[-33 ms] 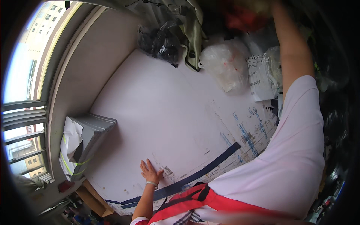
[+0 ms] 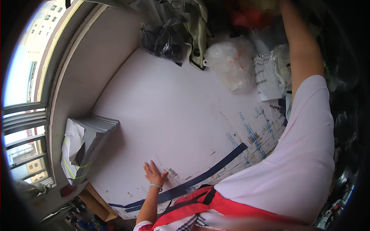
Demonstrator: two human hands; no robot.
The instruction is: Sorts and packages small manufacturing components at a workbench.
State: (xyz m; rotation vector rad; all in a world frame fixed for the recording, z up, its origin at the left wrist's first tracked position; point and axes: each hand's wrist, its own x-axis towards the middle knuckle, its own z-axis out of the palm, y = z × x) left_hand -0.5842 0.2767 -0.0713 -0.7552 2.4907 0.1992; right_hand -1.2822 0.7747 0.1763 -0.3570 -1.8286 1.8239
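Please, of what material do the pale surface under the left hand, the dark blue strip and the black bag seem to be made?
Pale surface: perhaps coated board or plastic sheet, fairly matt; it looks smooth, with scuffs and print.
Dark blue strip: possibly fabric or tape, matt; it shows no gloss.
Black bag: likely thin plastic, shiny; highlights run along its creases.

"What's at the far left corner of the tabletop?"
"A black bag."
"And right of it, along the far edge?"
"Green cloth, then a clear bag."
"The left edge?"
"A grey stack, the window beyond."
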